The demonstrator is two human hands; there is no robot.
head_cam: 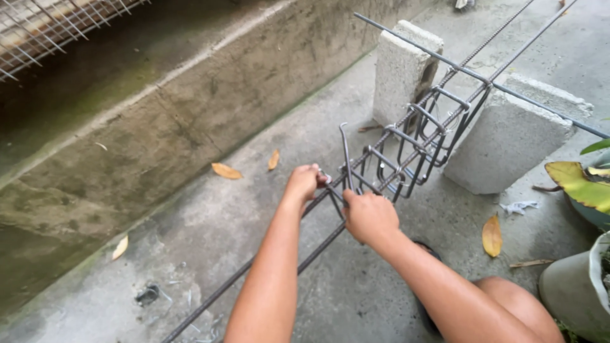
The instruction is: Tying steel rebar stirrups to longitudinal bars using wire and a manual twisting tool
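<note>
Two long steel rebars point(254, 270) run from the lower left up to the far right, resting on a cross bar point(406, 39) laid over two concrete blocks. Several bent steel stirrups point(416, 143) hang bunched on the rebars. My left hand point(304, 183) is closed on the upper rebar where a stirrup meets it. My right hand point(368, 216) grips the nearest stirrup point(346, 159) and the rebar under it; whether it also holds a tool is hidden by the fingers.
The left concrete block point(397, 79) and the right concrete block point(508, 140) stand on the concrete floor. A mossy concrete wall point(159, 127) rises on the left. Potted plants point(575, 286) sit at the right edge. Dry leaves point(491, 236) and wire scraps point(152, 295) lie around.
</note>
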